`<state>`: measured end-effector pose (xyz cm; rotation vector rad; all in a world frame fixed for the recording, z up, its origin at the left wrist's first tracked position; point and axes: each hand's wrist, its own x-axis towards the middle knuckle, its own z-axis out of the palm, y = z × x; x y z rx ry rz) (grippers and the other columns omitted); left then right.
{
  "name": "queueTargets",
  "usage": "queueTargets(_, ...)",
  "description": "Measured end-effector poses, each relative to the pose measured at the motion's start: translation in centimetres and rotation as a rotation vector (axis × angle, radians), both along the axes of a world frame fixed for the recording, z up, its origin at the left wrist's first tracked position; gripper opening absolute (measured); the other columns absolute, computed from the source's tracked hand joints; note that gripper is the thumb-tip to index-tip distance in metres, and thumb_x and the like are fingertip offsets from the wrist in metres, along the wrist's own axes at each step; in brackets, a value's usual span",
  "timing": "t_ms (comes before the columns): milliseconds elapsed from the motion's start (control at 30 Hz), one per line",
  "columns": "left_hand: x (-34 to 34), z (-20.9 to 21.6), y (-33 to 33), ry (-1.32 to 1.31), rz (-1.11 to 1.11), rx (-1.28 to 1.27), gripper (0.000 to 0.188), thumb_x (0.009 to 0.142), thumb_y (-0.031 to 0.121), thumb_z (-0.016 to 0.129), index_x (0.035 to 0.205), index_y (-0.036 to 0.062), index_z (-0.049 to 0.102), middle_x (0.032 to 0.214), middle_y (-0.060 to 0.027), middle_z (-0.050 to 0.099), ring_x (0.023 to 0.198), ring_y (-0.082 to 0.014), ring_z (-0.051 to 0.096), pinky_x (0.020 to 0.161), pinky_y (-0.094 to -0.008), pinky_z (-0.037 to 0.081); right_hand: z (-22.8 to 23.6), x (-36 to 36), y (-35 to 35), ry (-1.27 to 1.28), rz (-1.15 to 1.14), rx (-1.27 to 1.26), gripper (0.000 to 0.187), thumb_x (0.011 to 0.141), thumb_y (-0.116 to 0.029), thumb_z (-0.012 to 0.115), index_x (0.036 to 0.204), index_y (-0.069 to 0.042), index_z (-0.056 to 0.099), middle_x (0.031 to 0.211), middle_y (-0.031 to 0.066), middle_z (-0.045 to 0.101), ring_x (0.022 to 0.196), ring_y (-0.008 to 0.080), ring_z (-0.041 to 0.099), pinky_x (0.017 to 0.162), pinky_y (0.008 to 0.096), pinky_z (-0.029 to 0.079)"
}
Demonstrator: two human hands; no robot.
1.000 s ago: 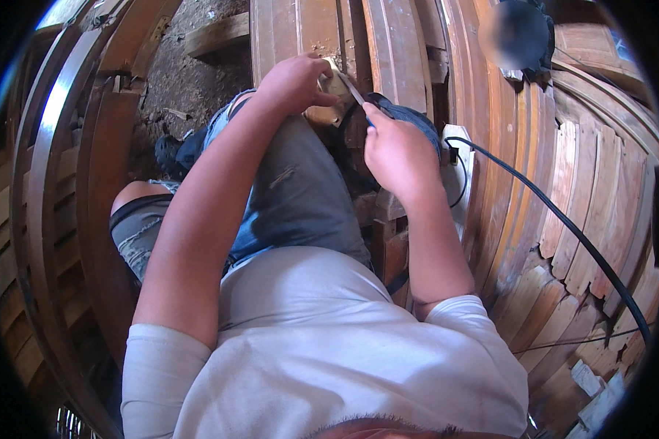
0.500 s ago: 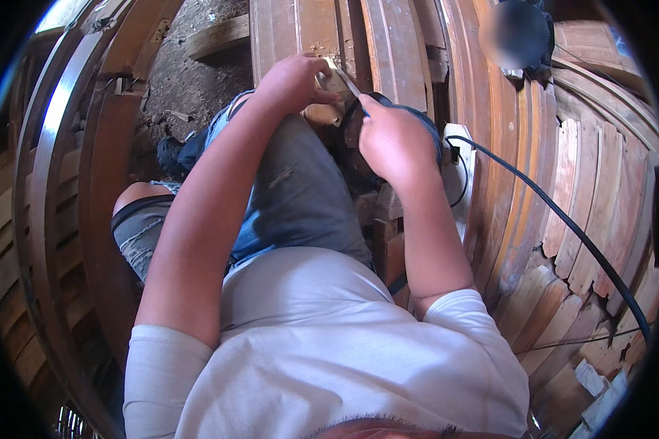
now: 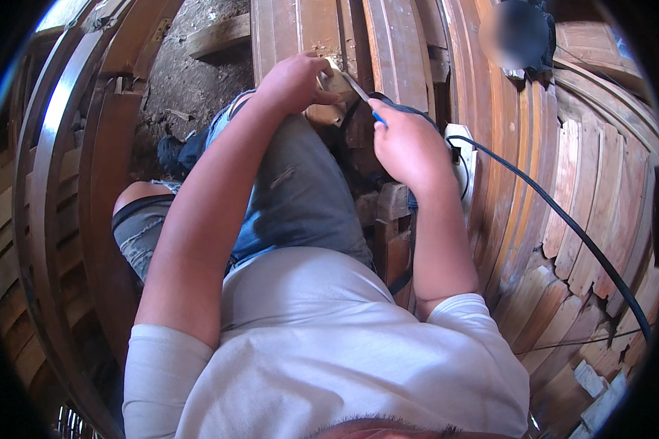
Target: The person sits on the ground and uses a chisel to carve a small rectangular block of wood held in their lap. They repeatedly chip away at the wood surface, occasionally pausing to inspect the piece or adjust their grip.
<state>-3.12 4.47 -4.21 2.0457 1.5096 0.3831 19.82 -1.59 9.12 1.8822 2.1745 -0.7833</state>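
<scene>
My right hand (image 3: 411, 146) is closed around a blue-handled tool with a narrow metal blade (image 3: 357, 90), possibly a chisel. The blade slants up and left, its tip at a pale block of wood (image 3: 334, 85). On the left side of that block my left hand (image 3: 294, 82) is closed, thumb and fingers gripping it; part of the block is hidden by the fingers. The block rests over long brown boards (image 3: 318, 29) beyond my knee. Small wood shavings (image 3: 334, 57) lie on the board just past the block.
A black cable (image 3: 564, 208) runs across the right side to a white power strip (image 3: 460, 164). Another person (image 3: 516, 36) is at the upper right. Stacked planks (image 3: 593, 212) fill the right, and brown frames (image 3: 51, 183) stand on the left. A loose board (image 3: 218, 36) lies on the dirt floor.
My right hand has drawn back to the right and slightly down with the blue-handled tool, showing more of its handle. My left hand and the block stay nearly still.
</scene>
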Motion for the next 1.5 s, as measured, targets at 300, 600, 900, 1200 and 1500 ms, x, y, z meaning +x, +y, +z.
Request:
queueTargets(300,0.3,0.2,0.5,-0.003,0.001,-0.034,0.063,0.080,0.054,0.092,0.121,0.0083,0.079,0.121,-0.0188,0.077,0.112,-0.0409,0.075,0.098,-0.0503,0.060,-4.6,-0.8,2.6,0.093,-0.019,0.007,0.047,0.106,-0.020,0.055,0.150,-0.010,0.067,0.124,0.0260,0.076,0.118,0.0443,0.072,0.105,0.0529,0.056)
queueTargets(600,0.1,0.8,0.0,0.030,-0.006,-0.066,0.057,0.081,0.051,0.093,0.119,0.0099,0.079,0.128,-0.0161,0.075,0.119,-0.0381,0.073,0.103,-0.0466,0.058,-1.2,1.1,0.7,0.183,-0.111,-0.115,0.045,0.108,-0.022,0.057,0.151,-0.013,0.066,0.127,0.0297,0.073,0.118,0.0467,0.071,0.103,0.0527,0.056)
queueTargets(900,-0.3,-0.3,0.1,0.003,-0.029,-0.006,0.064,0.079,0.053,0.092,0.122,0.0083,0.079,0.123,-0.0183,0.076,0.116,-0.0393,0.073,0.102,-0.0495,0.058,-4.6,-0.2,0.5,0.232,-0.123,-0.054,0.047,0.107,-0.021,0.056,0.152,-0.013,0.065,0.119,0.0306,0.075,0.113,0.0478,0.071,0.101,0.0548,0.057)
queueTargets(1200,0.2,-0.3,0.3,0.010,-0.017,-0.033,0.064,0.077,0.054,0.093,0.120,0.0086,0.080,0.122,-0.0182,0.076,0.114,-0.0399,0.074,0.100,-0.0497,0.059,-5.8,0.0,1.1,0.239,-0.093,-0.007,0.047,0.107,-0.023,0.056,0.151,-0.013,0.065,0.126,0.0302,0.073,0.116,0.0486,0.070,0.102,0.0556,0.056)
queueTargets(1500,0.4,0.7,0.2,0.022,0.004,-0.102,0.065,0.072,0.057,0.096,0.118,0.0131,0.081,0.121,-0.0157,0.075,0.113,-0.0389,0.075,0.099,-0.0499,0.060,-2.3,2.8,-0.8,0.298,-0.065,-0.002,0.045,0.107,-0.018,0.060,0.152,-0.018,0.065,0.120,0.0310,0.072,0.114,0.0516,0.068,0.097,0.0560,0.056)
